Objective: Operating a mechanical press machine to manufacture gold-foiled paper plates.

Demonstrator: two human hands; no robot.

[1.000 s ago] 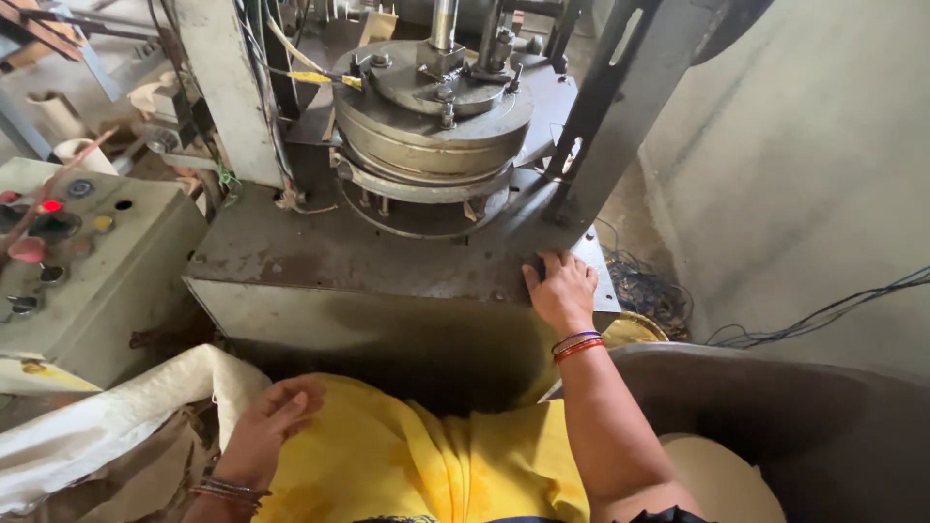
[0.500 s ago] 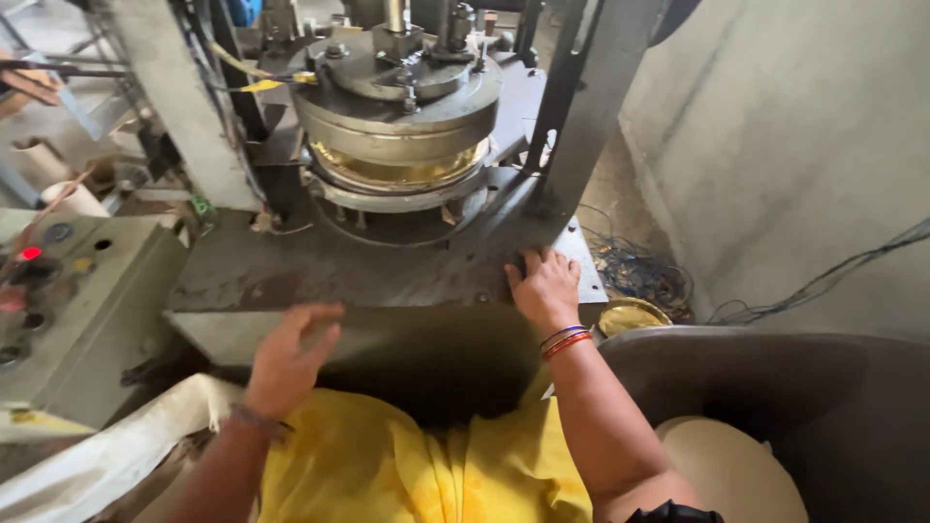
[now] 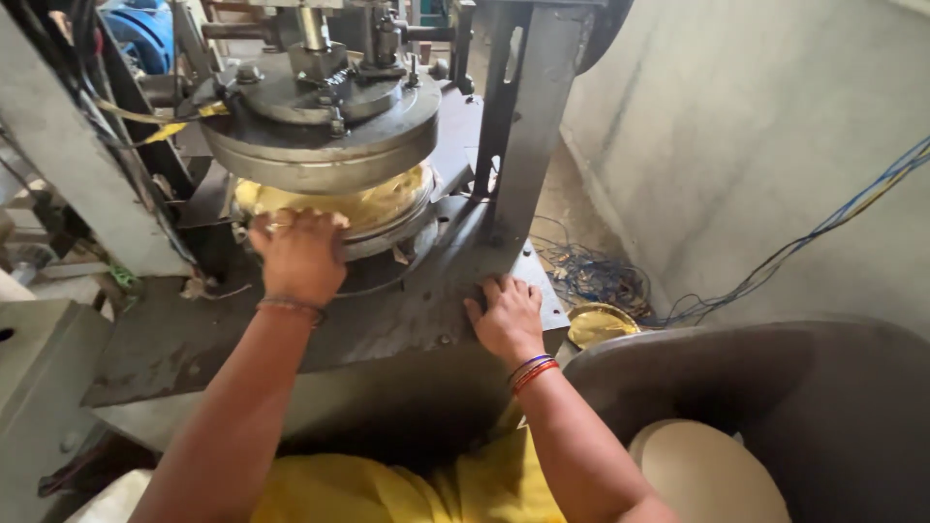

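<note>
Left hand (image 3: 298, 257) fingers reach the yellow pressed sheet (image 3: 373, 201) under the round grey metal die (image 3: 325, 131); fingertips hidden, grasp indeterminable. Right hand (image 3: 508, 318) lies spread flat on the grey steel machine bed (image 3: 387, 320).

The fingertips of the left hand (image 3: 298, 256) are hidden in the gap beneath the round grey metal press die (image 3: 325, 131), against the pale yellow pressed sheet (image 3: 373, 203), so their grip cannot be determined. Most of that sheet is concealed by the die. The round cream disc (image 3: 712, 475) in the dark grey tub (image 3: 775, 387) is cut off by the bottom edge. The small yellow-lined dish (image 3: 599, 324) is partly hidden behind the machine's steel base plate (image 3: 387, 320).
</note>
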